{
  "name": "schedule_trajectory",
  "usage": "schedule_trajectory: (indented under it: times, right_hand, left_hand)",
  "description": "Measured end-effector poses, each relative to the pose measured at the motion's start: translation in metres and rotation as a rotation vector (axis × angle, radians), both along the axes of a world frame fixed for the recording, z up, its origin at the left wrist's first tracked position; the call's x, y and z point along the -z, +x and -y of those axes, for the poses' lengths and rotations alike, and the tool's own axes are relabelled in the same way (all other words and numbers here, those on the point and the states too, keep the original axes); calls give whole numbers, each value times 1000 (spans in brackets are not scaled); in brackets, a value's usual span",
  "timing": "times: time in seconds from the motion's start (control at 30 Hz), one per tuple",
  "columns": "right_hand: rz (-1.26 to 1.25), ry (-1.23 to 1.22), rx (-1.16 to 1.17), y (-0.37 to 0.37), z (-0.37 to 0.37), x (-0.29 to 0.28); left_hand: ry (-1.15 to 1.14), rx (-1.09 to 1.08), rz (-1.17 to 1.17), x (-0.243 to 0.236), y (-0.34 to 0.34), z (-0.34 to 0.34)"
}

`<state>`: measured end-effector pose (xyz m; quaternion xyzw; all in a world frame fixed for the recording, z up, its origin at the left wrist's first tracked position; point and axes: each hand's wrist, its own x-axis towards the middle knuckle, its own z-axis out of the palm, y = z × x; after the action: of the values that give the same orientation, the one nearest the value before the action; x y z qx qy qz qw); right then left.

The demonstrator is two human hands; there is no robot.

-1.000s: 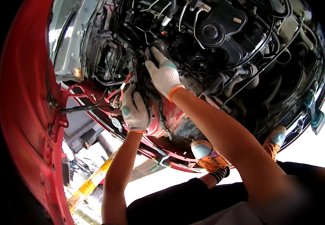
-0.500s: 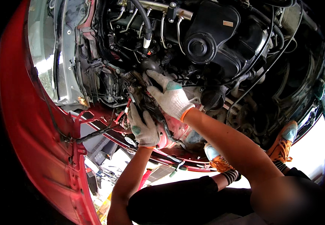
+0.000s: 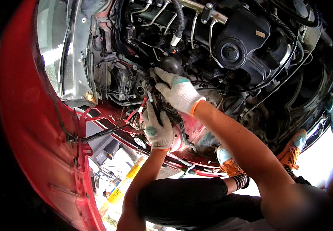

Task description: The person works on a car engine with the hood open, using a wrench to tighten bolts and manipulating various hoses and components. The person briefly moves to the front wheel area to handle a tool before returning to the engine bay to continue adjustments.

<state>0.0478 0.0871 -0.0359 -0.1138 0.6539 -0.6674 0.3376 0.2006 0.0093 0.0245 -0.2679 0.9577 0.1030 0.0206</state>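
Observation:
Both my hands wear pale knit gloves with green patches and orange cuffs. My left hand lies against dark wiring, its fingers stretched out and spread. A red cable runs beside its fingertips. Farther in, my right hand has its index finger and thumb around a dark, narrow part that I cannot make out. Just beyond those fingertips sits a rounded black part. The undersides of both hands are hidden.
A black engine cover and metal fuel pipes fill the far side. The raised red hood stands at left, with a dark strut. At lower right are orange and blue shoes. A yellow bar shows below.
The view has shifted, so the engine bay and both hands appear farther right. The hands keep nearly the same places on the wiring. More of the yellow bar shows.

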Motion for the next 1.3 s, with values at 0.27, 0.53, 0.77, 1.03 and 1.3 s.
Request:
schedule_trajectory:
  times: [0.27,0.53,0.77,1.03,1.3]
  right_hand:
    - [-38,112,-216,-25,-9,-25]
    - [-132,96,-240,-27,-10,-12]
    - [-147,111,-289,-22,-12,-3]
    - [-825,291,-584,-29,-11,4]
    - [-159,224,-470,-32,-12,-18]
  left_hand:
    - [51,4,-16,-2,2,-1]
    - [15,11,-37,0,3,-1]
    - [69,-41,-17,-3,3,-2]
    - [65,-10,-61,-3,3,-2]
    - [93,-64,-31,-3,6,2]
